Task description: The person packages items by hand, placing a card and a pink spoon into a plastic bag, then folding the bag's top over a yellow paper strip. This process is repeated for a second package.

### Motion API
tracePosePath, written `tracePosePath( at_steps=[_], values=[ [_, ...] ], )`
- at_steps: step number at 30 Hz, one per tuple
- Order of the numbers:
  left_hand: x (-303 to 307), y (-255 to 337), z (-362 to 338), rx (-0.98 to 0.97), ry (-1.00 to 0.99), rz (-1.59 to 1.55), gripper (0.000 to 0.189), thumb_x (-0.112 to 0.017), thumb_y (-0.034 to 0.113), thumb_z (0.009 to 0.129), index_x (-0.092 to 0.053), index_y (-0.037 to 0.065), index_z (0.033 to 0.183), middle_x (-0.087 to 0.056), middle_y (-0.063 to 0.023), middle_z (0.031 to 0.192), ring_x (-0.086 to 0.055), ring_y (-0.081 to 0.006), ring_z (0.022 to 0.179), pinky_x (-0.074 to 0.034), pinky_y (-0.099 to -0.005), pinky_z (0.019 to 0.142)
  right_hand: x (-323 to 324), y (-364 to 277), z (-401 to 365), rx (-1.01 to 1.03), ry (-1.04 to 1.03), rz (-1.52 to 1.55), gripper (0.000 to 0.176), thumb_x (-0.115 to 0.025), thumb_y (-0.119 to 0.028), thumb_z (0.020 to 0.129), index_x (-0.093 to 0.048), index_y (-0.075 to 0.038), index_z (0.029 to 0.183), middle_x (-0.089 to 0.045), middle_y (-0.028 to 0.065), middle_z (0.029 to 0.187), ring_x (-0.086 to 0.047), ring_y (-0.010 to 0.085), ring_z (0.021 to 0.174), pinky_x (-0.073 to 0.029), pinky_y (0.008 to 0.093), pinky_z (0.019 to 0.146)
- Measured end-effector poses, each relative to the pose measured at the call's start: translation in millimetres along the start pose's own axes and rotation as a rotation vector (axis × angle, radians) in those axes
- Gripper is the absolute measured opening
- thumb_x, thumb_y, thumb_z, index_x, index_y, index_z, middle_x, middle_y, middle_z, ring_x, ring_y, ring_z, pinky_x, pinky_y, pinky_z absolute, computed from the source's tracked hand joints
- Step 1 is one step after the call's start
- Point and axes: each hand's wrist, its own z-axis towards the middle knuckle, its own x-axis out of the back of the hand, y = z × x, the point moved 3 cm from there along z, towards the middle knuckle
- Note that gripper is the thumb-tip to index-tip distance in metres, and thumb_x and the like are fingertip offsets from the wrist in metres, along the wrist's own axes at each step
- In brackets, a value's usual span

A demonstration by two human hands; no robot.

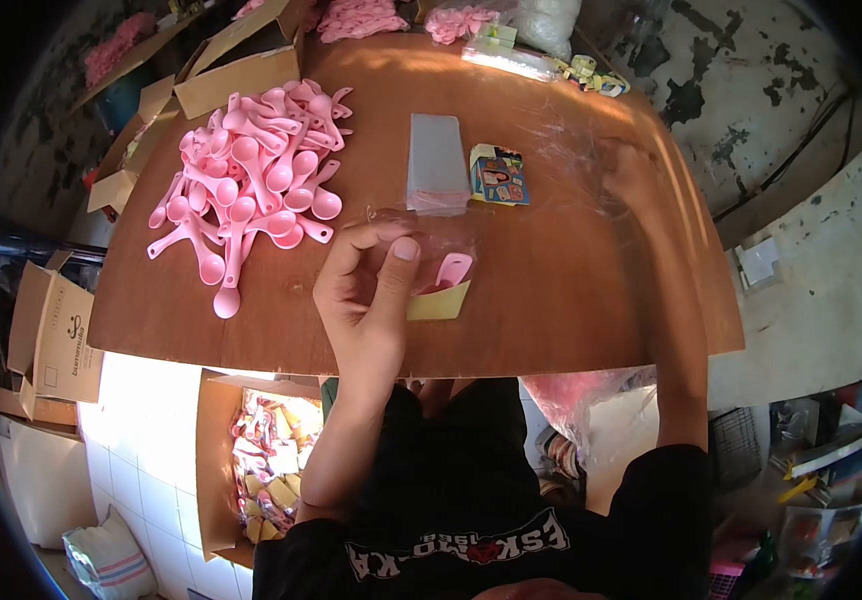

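My left hand [371,275] pinches the top of a clear plastic bag [448,237] between thumb and fingers, just above the table's front edge. Inside the bag show the handle of a pink spoon [454,268] and a pale yellow card [439,303]. My right hand [631,172] is at the table's right side, smeared by motion, beside thin clear plastic scraps [573,140]; its fingers do not show clearly. Beyond my left hand lie a stack of clear bags [435,160] and a small pile of colourful printed cards [500,176].
A heap of pink spoons [261,170] covers the left of the brown table [371,345]. At the back are a cardboard box [241,75] and more plastic packs [511,60]. Below the front edge stands a box of packed items [269,450].
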Motion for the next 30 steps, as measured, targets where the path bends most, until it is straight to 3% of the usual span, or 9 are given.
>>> tracePosePath(
  at_steps=[6,8,13,15,19,23,25,29,30],
  values=[
    [-13,-6,1,0.069,-0.019,-0.035,0.014,-0.053,0.009,0.092,-0.055,0.002,0.103,-0.055,-0.0114,0.111,-0.061,-0.0172,0.093,-0.056,-0.0302,0.073,-2,-99,-63,0.200,0.271,-0.452,0.054,-0.070,-0.025,0.079,-0.052,-0.008,0.127,-0.059,0.0148,0.117,-0.059,0.0279,0.104,-0.047,0.0354,0.090],
    [-16,-6,1,0.080,-0.029,-0.046,0.014,-0.053,0.009,0.092,-0.055,0.002,0.103,-0.055,-0.0114,0.111,-0.061,-0.0174,0.093,-0.056,-0.0305,0.073,-4,-119,-75,0.310,-0.299,0.214,0.061,-0.068,-0.029,0.081,-0.047,0.000,0.130,-0.055,0.0175,0.121,-0.057,0.0225,0.105,-0.045,0.0326,0.090],
    [-16,-8,-1,0.091,-0.020,-0.074,0.014,-0.053,0.009,0.092,-0.055,0.000,0.103,-0.054,-0.0115,0.112,-0.062,-0.0173,0.093,-0.057,-0.0312,0.072,7,-85,-34,0.558,-0.423,0.854,0.050,-0.064,-0.034,0.084,-0.055,-0.003,0.122,-0.061,0.0123,0.111,-0.059,0.0269,0.104,-0.048,0.0394,0.087],
    [-14,-9,0,0.039,-0.029,0.030,0.014,-0.052,0.009,0.092,-0.055,0.000,0.103,-0.054,-0.0121,0.112,-0.061,-0.0164,0.092,-0.057,-0.0312,0.071,14,-34,1,-0.055,0.195,-0.516,0.046,-0.063,-0.038,0.085,-0.060,-0.003,0.114,-0.065,0.0098,0.101,-0.064,0.0219,0.087,-0.051,0.0343,0.075],
    [-15,-4,0,0.045,0.000,0.029,0.014,-0.053,0.009,0.092,-0.055,0.001,0.102,-0.054,-0.0127,0.112,-0.061,-0.0164,0.092,-0.057,-0.0309,0.071,-1,-61,-29,-0.269,0.149,0.174,0.041,-0.064,-0.034,0.084,-0.063,-0.001,0.109,-0.066,0.0058,0.095,-0.062,0.0141,0.069,-0.050,0.0271,0.066],
    [-20,-9,4,0.081,-0.028,-0.018,0.013,-0.053,0.009,0.092,-0.055,0.001,0.102,-0.054,-0.0130,0.112,-0.062,-0.0170,0.092,-0.057,-0.0304,0.071,-37,-124,-82,0.236,-0.267,0.487,0.037,-0.068,-0.026,0.083,-0.062,-0.002,0.111,-0.065,0.0034,0.096,-0.055,0.0070,0.074,-0.047,0.0213,0.067],
    [-24,-11,6,0.092,-0.032,-0.047,0.013,-0.053,0.009,0.092,-0.056,0.001,0.102,-0.055,-0.0129,0.111,-0.062,-0.0171,0.091,-0.057,-0.0296,0.070,-64,-149,-105,0.446,-0.287,0.542,0.031,-0.067,-0.022,0.084,-0.063,-0.001,0.108,-0.064,0.0033,0.097,-0.057,0.0087,0.081,-0.048,0.0232,0.070],
    [-29,-8,4,0.086,-0.103,-0.134,0.031,-0.061,0.010,0.087,-0.050,0.002,0.114,-0.054,-0.0125,0.113,-0.058,-0.0190,0.100,-0.051,-0.0326,0.083,-90,-178,-127,0.347,-0.250,0.583,0.021,-0.067,-0.013,0.083,-0.065,0.000,0.099,-0.065,0.0047,0.092,-0.059,0.0126,0.080,-0.049,0.0256,0.071],
    [-29,-5,6,0.041,-0.140,-0.185,0.043,-0.067,0.008,0.083,-0.047,0.002,0.120,-0.054,-0.0120,0.112,-0.056,-0.0187,0.102,-0.048,-0.0328,0.087,-82,-187,-129,0.587,-0.037,0.408,0.017,-0.067,-0.011,0.082,-0.065,0.000,0.095,-0.065,0.0060,0.090,-0.060,0.0139,0.079,-0.049,0.0258,0.071]
  ],
)
